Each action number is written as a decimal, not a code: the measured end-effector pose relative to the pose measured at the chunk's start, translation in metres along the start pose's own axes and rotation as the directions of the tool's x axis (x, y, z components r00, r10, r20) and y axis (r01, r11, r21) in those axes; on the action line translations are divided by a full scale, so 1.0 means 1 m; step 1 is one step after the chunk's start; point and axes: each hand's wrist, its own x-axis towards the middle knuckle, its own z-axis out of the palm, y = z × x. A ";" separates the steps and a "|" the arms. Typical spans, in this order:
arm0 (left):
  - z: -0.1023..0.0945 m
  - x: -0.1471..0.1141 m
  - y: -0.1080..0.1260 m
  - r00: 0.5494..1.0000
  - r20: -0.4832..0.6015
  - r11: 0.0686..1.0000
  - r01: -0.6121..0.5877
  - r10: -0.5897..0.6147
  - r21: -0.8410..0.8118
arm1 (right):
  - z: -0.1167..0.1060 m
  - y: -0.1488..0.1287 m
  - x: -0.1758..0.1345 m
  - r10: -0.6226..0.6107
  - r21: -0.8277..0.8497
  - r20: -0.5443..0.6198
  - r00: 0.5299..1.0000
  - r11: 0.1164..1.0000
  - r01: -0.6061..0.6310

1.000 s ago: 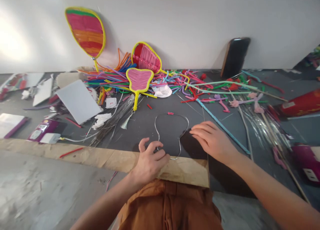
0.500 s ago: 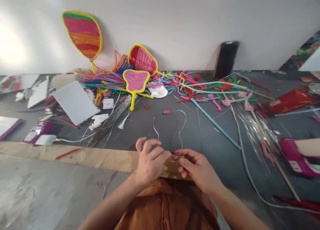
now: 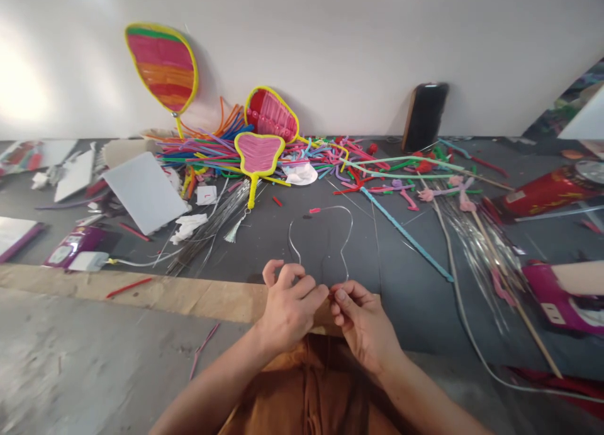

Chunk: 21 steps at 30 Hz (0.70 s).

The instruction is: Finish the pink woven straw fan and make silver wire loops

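Note:
A thin silvery wire point(image 3: 352, 221) bent into a rounded, waisted loop stands out over the dark table from between my hands. At its far end sits a small pink piece point(image 3: 314, 211). My left hand point(image 3: 293, 304) is closed at the wire's left end, thumb and index finger together and the other fingers curled. Close beside it, my right hand point(image 3: 362, 320) pinches the right end between thumb and fingertips. The fingertips of both hands nearly meet, and the wire ends between them are hidden.
Beyond the loop lie a small pink fan shape with yellow edging point(image 3: 259, 155) and a heap of pipe cleaners point(image 3: 202, 146). A phone point(image 3: 426, 116) leans on the wall. Wire bundles point(image 3: 214, 224), a white card point(image 3: 146, 192) and a red can point(image 3: 552, 189) lie around.
My right hand has moved slightly left and its fingertips have closed in toward the left hand's. The wire loop has turned a little. The view has shifted slightly.

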 end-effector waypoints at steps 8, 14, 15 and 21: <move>0.000 0.007 -0.001 0.995 -0.017 0.992 0.097 -0.099 -0.081 | -0.001 -0.010 0.000 0.117 0.087 0.015 0.993 0.989 -0.118; -0.003 0.010 0.003 0.994 -0.026 0.980 0.101 -0.107 -0.172 | -0.003 -0.006 0.004 0.118 0.189 0.108 0.987 0.972 -0.136; -0.005 0.011 0.003 0.994 -0.035 0.978 0.095 -0.103 -0.183 | -0.002 -0.005 0.004 0.108 0.195 0.131 0.985 0.972 -0.132; -0.012 0.014 0.005 0.995 -0.039 0.982 0.083 -0.091 -0.168 | 0.002 -0.004 0.004 0.048 0.210 0.198 0.979 0.974 -0.090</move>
